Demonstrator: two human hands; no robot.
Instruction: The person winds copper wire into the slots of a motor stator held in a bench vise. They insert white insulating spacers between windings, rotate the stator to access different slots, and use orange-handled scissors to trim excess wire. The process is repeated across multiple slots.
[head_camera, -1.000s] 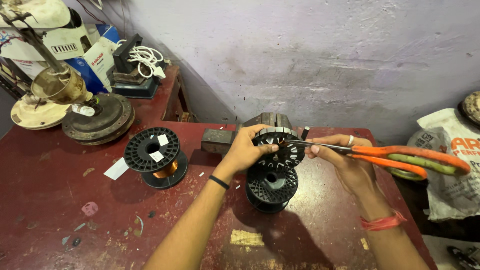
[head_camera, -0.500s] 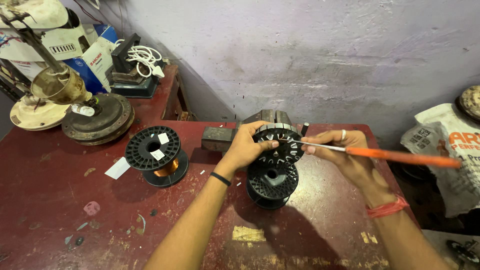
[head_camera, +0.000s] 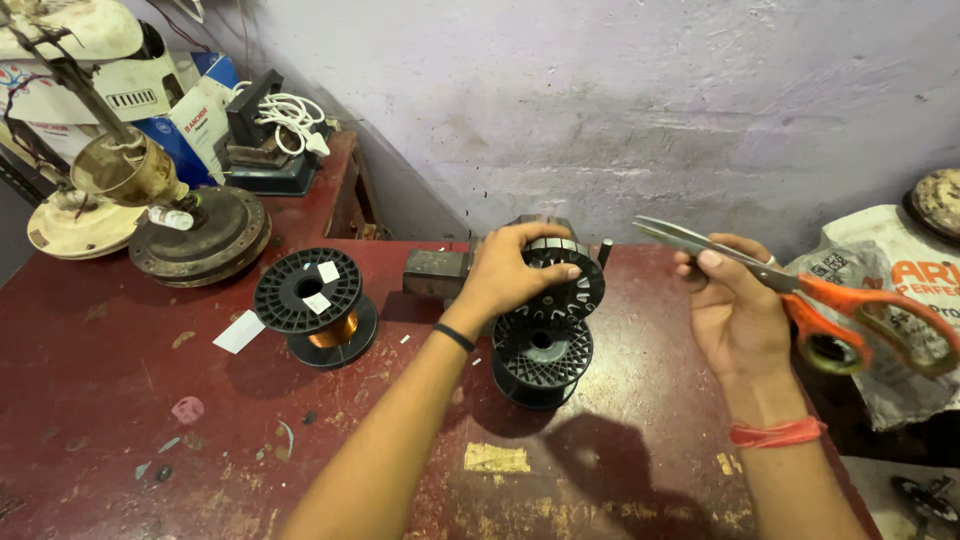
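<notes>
My left hand (head_camera: 510, 265) grips a round slotted metal stator core (head_camera: 570, 285), held on edge just above a black plastic spool (head_camera: 540, 358) that stands on the dark red table (head_camera: 120, 400). To the right, my right hand (head_camera: 735, 310) is lifted off the core and holds orange-handled scissors (head_camera: 800, 290). Their blades are closed and point left and up, away from the core.
A second black spool with copper wire (head_camera: 315, 305) stands left of centre. A small metal block (head_camera: 435, 272) lies behind my left hand. Old fan motor parts (head_camera: 195, 230) and boxes crowd the far left. A printed bag (head_camera: 900, 300) lies at the right edge.
The scissors' tip was at the core's slots; my right hand has pulled back to the right and tilted the scissors upward. The left hand still holds the core over the spool.
</notes>
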